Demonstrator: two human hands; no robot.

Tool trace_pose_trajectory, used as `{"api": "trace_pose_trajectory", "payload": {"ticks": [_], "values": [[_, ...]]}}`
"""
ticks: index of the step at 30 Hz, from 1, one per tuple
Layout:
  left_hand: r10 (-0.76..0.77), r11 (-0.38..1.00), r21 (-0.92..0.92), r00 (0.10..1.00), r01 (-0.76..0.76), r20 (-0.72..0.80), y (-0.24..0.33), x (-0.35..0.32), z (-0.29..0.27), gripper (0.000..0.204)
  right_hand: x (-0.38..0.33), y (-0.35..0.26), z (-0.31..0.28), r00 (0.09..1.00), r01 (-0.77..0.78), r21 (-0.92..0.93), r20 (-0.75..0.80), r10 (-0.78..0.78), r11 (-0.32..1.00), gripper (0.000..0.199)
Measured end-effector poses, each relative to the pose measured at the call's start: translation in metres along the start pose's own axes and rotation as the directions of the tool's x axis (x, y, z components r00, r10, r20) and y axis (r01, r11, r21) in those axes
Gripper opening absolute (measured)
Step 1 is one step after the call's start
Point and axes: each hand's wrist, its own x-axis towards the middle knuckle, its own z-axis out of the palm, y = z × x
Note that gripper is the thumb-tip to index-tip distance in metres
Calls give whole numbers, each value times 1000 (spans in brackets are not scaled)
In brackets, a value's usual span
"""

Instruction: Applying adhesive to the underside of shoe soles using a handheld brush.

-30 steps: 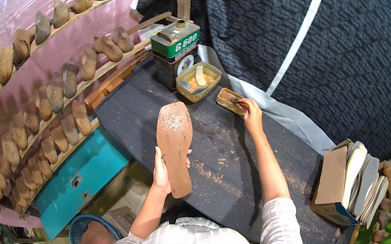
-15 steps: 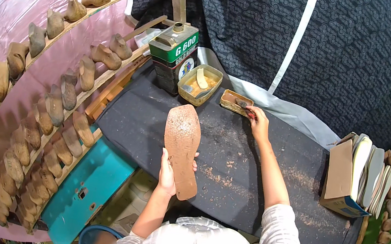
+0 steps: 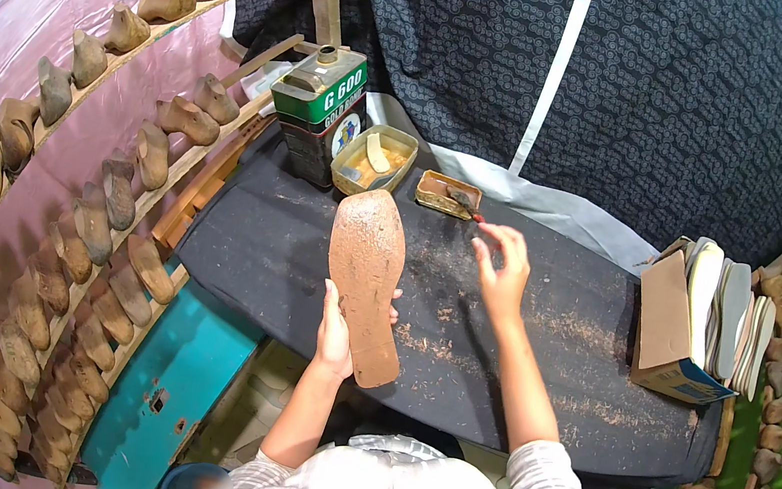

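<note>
The right hand (image 3: 499,266) has left the tool (image 3: 465,201) across the tin's (image 3: 431,200) rim, its grip spread and empty; only the sole (image 3: 366,276), clasped by the left hand (image 3: 334,337), remains held.

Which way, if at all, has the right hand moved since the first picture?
Yes: against the small rectangular container, the right hand has drawn back toward the person's body and slightly rightward.

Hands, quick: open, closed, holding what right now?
Left hand: closed on the brown sole-shaped piece.
Right hand: open, close to the red-handled tool; contact can't be told.
</note>
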Motion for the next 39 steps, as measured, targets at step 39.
{"api": "trace_pose_trajectory", "payload": {"ticks": [39], "values": [[537,815,400,288,-420,-793,-132,-426,36,37,-294,-237,-109,201,-842,282,955,-218,460,26]]}}
